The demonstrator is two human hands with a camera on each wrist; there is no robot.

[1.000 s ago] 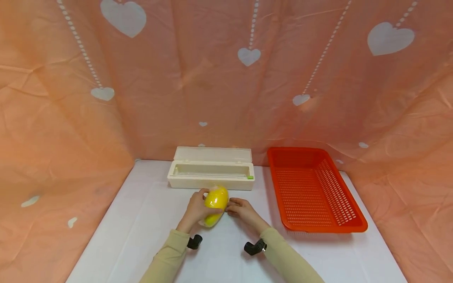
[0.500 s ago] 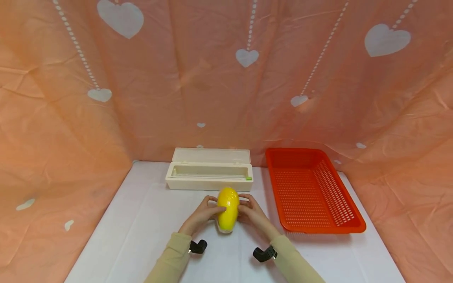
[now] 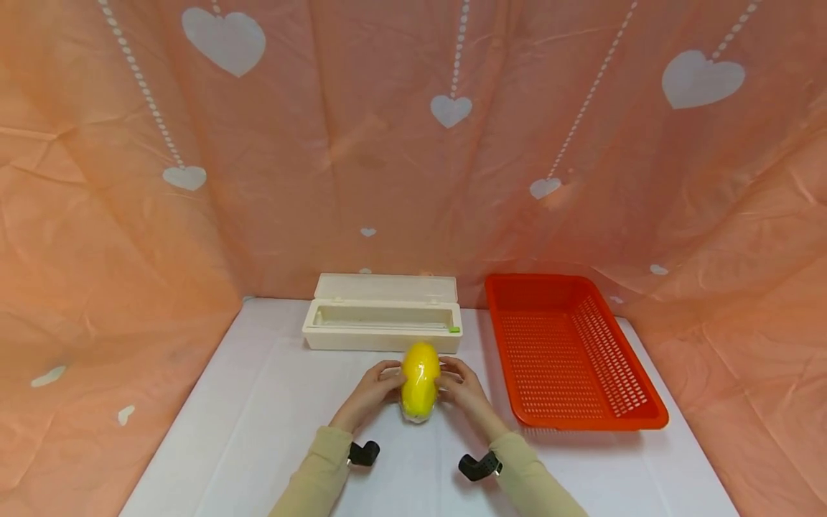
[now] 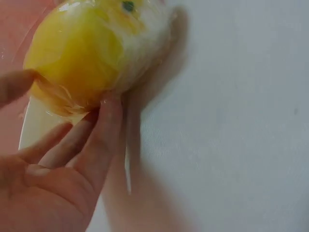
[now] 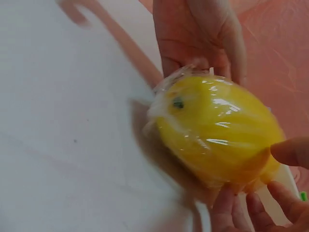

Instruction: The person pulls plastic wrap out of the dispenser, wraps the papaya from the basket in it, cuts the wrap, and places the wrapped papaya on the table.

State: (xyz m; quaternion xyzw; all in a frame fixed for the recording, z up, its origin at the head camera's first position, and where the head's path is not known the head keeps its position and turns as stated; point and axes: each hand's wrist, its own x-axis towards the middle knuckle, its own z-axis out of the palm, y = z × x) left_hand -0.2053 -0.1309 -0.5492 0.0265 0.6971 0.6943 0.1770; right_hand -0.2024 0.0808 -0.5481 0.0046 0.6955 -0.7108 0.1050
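A yellow oval fruit (image 3: pixel 419 377) is wrapped in clear plastic film, its long side pointing away from me. In the right wrist view the fruit (image 5: pixel 222 125) shows a dark green spot at the near end, where the film gathers in creases. My left hand (image 3: pixel 370 395) grips it from the left, thumb on the upper side and fingers lower down. From the right, my right hand (image 3: pixel 466 393) holds it in the same way. The left wrist view has the left hand (image 4: pixel 58 188) with fingertips against the film. The fruit's underside is hidden.
Behind the fruit stands a long off-white box (image 3: pixel 381 340) with its lid (image 3: pixel 386 288) raised and a small green piece at its right end. To the right lies a red perforated basket (image 3: pixel 517 388). A white cloth covers the table (image 3: pixel 271 402); a peach curtain hangs behind.
The fruit has shifted right and turned from a slant to point straight ahead. My right hand, earlier at its side, now holds it together with the left. The last half second shows little movement.
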